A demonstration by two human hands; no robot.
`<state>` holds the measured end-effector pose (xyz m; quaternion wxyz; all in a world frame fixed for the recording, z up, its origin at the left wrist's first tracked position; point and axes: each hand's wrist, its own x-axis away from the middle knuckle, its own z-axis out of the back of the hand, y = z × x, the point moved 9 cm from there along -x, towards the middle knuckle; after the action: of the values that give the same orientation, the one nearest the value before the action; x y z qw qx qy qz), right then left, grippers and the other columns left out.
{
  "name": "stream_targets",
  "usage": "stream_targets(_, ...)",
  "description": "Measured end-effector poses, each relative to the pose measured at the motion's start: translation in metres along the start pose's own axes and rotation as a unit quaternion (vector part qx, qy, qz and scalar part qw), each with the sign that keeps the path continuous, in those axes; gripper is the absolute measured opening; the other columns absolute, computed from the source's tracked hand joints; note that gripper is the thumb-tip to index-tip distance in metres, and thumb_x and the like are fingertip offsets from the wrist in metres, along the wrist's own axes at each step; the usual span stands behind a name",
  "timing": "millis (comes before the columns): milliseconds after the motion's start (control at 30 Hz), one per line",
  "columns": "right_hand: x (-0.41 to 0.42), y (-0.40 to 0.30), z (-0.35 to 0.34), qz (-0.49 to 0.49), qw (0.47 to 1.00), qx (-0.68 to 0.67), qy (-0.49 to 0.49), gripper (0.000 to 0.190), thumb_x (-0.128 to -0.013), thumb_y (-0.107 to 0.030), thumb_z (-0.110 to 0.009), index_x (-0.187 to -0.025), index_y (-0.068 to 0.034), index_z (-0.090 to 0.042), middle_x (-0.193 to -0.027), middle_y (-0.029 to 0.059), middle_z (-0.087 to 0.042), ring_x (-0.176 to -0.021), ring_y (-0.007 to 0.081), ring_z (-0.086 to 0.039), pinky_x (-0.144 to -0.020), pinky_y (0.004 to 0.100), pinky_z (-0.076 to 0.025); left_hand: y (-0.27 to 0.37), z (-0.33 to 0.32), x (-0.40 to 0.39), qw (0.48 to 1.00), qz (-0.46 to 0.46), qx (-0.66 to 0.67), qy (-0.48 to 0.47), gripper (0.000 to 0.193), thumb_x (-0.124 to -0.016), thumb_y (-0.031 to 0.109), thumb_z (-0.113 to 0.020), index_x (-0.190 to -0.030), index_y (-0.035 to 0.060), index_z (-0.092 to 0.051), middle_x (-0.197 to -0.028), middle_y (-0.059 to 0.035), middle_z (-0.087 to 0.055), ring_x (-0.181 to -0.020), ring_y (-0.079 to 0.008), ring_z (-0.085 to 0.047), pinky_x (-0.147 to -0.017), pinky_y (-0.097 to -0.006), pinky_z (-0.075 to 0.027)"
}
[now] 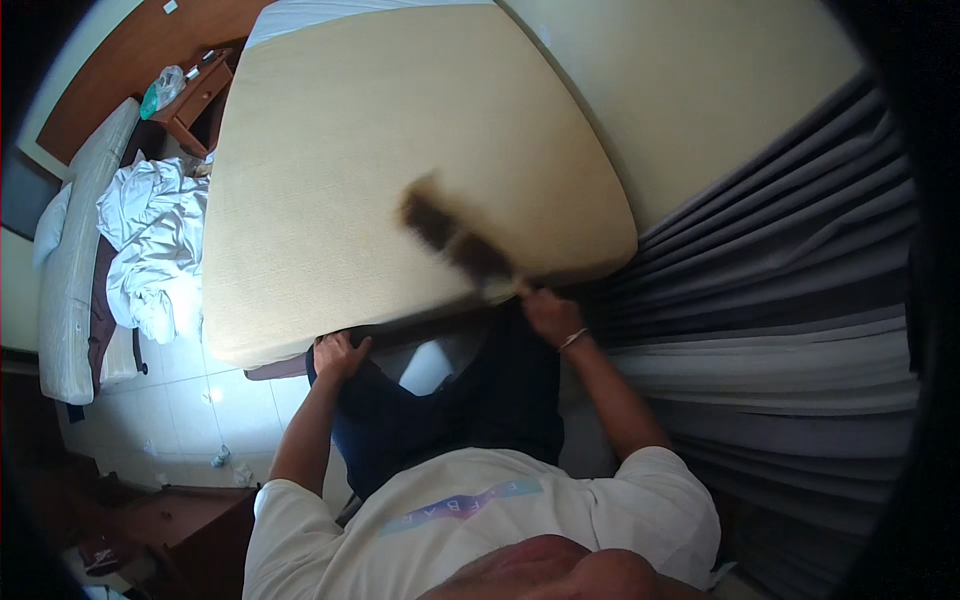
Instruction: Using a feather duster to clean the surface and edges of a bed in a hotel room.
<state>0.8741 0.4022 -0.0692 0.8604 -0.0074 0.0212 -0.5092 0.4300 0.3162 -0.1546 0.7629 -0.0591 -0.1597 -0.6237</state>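
Observation:
My right hand grips the handle of a brown duster, perhaps of feathers. Motion blurs its head, so its exact make is unclear. It extends up and left over the near edge of a bed mattress with a beige cover. Whether it touches the cover cannot be told. My left hand rests on my left knee beside the mattress edge and holds nothing. Dark trousers cover my bent legs, which are spread against the bed's near side.
Long grey curtains hang close on the right. A crumpled white sheet lies left of the bed, before a second mattress. Beyond is a wooden nightstand with a plastic bag. Small litter dots the tiled floor.

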Motion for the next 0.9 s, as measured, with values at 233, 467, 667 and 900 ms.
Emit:
stream_targets(233,0.031,0.243,0.040,-0.315,0.944,-0.009,0.101,0.027,-0.103,-0.025,-0.047,-0.115,-0.007,-0.064,-0.091,0.0212,-0.068,-0.086,0.0430,-0.066,-0.071,0.0533,-0.052,0.004,0.002,0.001,1.000,-0.001,0.008,0.001,0.071,-0.092,0.066,-0.052,-0.121,0.0031,-0.066,-0.122,-0.0238,-0.067,-0.120,-0.0350,-0.061,-0.112,-0.0494,-0.038)
stream_targets(467,-0.045,0.002,0.039,0.029,0.964,-0.160,0.211,0.038,-0.102,-0.021,-0.048,-0.137,-0.007,-0.056,-0.104,0.0210,-0.068,-0.094,0.0430,-0.066,-0.081,0.0487,-0.055,0.014,0.014,0.002,0.997,0.011,0.019,-0.068,0.073,-0.093,0.065,-0.050,-0.127,0.0014,-0.064,-0.131,-0.0249,-0.062,-0.128,-0.0351,-0.056,-0.115,-0.0466,-0.034)
stream_targets(667,-0.053,-0.071,-0.007,0.148,0.982,-0.031,0.109,0.032,-0.100,-0.022,-0.048,-0.126,-0.012,-0.062,-0.087,0.0129,-0.066,-0.073,0.0316,-0.068,-0.059,0.0485,-0.057,0.002,0.008,0.005,0.998,0.023,0.025,-0.044,0.072,-0.093,0.064,-0.050,-0.127,0.0023,-0.064,-0.131,-0.0253,-0.062,-0.129,-0.0344,-0.055,-0.115,-0.0475,-0.034)
stream_targets(900,-0.028,0.268,0.044,-0.304,0.947,-0.029,0.097,0.030,-0.101,-0.025,-0.047,-0.124,-0.010,-0.062,-0.098,0.0265,-0.068,-0.091,0.0474,-0.065,-0.074,0.0583,-0.051,0.008,0.009,0.008,0.999,0.003,0.027,-0.016,0.071,-0.093,0.065,-0.050,-0.119,0.0006,-0.066,-0.119,-0.0231,-0.068,-0.120,-0.0329,-0.062,-0.113,-0.0492,-0.037)
